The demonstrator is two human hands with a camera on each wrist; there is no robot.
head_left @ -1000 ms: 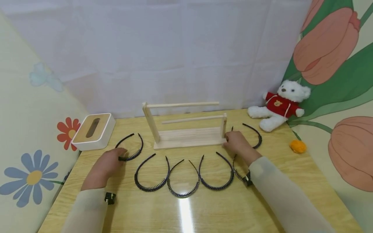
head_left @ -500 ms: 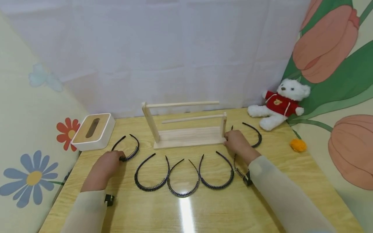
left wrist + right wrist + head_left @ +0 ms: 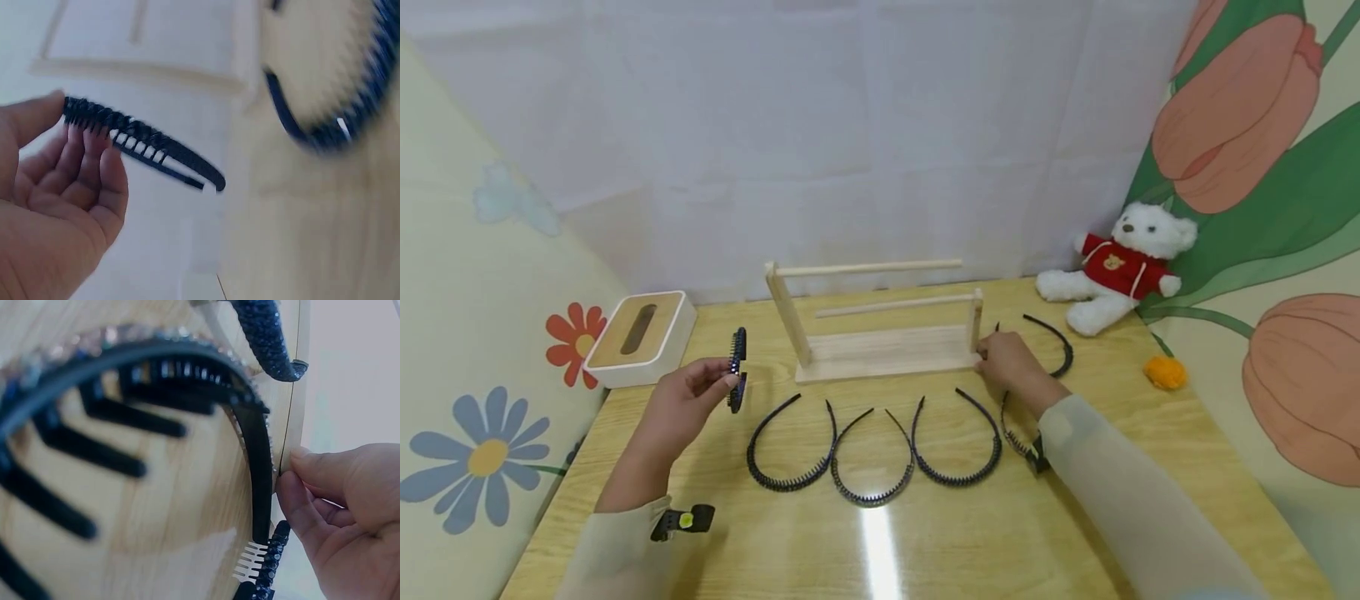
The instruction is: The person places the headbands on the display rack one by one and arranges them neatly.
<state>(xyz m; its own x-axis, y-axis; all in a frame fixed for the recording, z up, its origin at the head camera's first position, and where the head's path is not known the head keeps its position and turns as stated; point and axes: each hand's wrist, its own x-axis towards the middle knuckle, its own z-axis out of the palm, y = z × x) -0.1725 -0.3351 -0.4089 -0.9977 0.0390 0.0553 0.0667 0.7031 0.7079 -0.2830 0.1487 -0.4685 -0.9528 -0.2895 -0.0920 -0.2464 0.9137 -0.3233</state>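
Observation:
My left hand (image 3: 677,408) pinches a dark toothed headband (image 3: 737,350) between thumb and fingers. The headband is raised off the table and turned edge-on; in the left wrist view its teeth (image 3: 144,140) point toward the curled fingers. At the right end of a pale wooden rack (image 3: 880,354), my right hand (image 3: 1017,368) holds the corner of the base beside the short upright. The right wrist view shows its thumb and forefinger (image 3: 294,494) pinching the wood's edge. The rack has two horizontal rods (image 3: 872,268), one higher than the other.
Several more headbands (image 3: 872,500) lie in a row before the rack; one passes partly under my right wrist. Another headband (image 3: 1063,350) lies right of the rack. A tissue box (image 3: 658,367) stands at left. A white teddy bear (image 3: 1120,267) and an orange object (image 3: 1165,372) are at right.
My left hand has lifted the headband from the table and turned it from lying flat to edge-on. The right hand stays on the rack.

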